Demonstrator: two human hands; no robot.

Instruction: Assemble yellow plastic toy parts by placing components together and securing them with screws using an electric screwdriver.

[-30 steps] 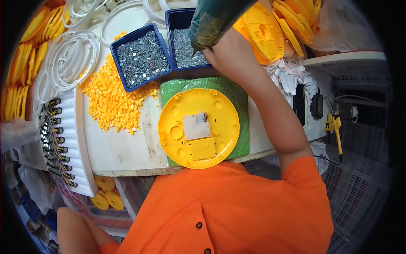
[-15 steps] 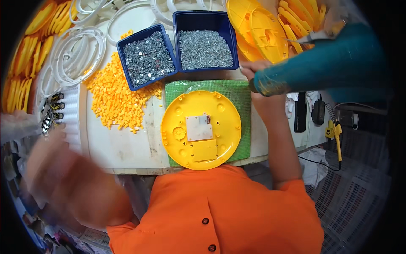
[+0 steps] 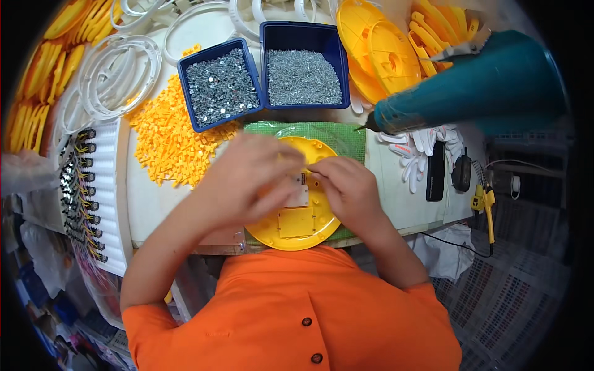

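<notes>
A round yellow plastic housing (image 3: pixel 266 234) lies on a green mat (image 3: pixel 351 139) at the table's near edge. Fixed in it are a white square box (image 3: pixel 301 198) and a yellow rectangular cover (image 3: pixel 296 222). My left hand (image 3: pixel 250 176) is over the housing's left half, its fingers smeared by motion and its grip unclear. From the right, my right hand (image 3: pixel 351 188) reaches over the housing with thumb and forefinger pinched together; whatever is between them is too small to make out. The hands hide the housing's upper left part.
A teal power screwdriver (image 3: pixel 458 89) hangs at upper right, its bit near the mat. Beyond the mat stand blue bins of nuts or washers (image 3: pixel 223 86) and screws (image 3: pixel 303 74). Small yellow pieces (image 3: pixel 167 142) are heaped left, near a white rack (image 3: pixel 108 204) of wired parts.
My right hand has left the screwdriver's tip and come down to the housing. My left hand has swung in from the far left over the housing. The screwdriver hangs almost where it was.
</notes>
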